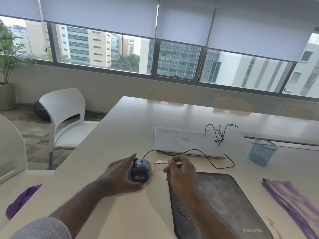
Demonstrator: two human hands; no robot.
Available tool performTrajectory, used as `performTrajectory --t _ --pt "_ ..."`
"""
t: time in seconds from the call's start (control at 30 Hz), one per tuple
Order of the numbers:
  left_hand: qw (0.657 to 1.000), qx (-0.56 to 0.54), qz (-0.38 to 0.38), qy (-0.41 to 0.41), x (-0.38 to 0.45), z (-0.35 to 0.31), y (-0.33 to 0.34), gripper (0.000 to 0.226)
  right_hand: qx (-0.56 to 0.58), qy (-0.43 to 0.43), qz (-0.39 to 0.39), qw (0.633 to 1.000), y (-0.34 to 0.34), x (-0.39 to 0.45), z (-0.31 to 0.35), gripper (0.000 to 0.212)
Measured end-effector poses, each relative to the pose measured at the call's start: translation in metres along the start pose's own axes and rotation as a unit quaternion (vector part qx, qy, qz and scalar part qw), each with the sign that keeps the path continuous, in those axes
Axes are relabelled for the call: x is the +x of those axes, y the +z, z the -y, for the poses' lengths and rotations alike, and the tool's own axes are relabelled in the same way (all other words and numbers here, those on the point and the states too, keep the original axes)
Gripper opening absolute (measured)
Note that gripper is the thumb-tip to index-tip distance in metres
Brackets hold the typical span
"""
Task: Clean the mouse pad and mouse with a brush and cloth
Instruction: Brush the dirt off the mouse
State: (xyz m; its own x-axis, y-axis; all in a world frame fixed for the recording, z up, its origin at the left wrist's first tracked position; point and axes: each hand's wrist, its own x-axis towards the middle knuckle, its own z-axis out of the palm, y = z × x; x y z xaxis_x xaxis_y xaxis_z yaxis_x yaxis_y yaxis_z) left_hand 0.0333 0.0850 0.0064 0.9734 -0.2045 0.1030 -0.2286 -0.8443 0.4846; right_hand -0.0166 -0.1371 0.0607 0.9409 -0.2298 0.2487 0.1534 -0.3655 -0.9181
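Layout on the desk (120, 128): the mouse (140, 170) lies left of the mouse pad (222, 200), with the left hand (119, 175) at its left side and the right hand (181, 171), holding the brush (161, 162), at its right. Behind them lies the laptop (186, 142); the mesh cup (262, 150) stands to its right. The cloth (293, 202) lies right of the mouse pad.

Dark blue speckled mouse (140, 172), mottled grey mouse pad (224, 200), purple striped cloth (293, 202), blue mesh cup (262, 151)
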Motion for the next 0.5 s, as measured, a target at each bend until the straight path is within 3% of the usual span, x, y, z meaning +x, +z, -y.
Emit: performTrajectory --t 0.17,0.5 --pt "1.000 0.003 0.000 0.003 0.000 -0.001 0.000 0.124 -0.012 0.021 0.059 0.998 0.001 -0.011 0.004 0.015" --pt "1.000 -0.001 0.004 -0.001 0.000 0.001 0.001 0.123 0.061 0.040 0.082 0.994 -0.018 -0.030 0.007 0.017"
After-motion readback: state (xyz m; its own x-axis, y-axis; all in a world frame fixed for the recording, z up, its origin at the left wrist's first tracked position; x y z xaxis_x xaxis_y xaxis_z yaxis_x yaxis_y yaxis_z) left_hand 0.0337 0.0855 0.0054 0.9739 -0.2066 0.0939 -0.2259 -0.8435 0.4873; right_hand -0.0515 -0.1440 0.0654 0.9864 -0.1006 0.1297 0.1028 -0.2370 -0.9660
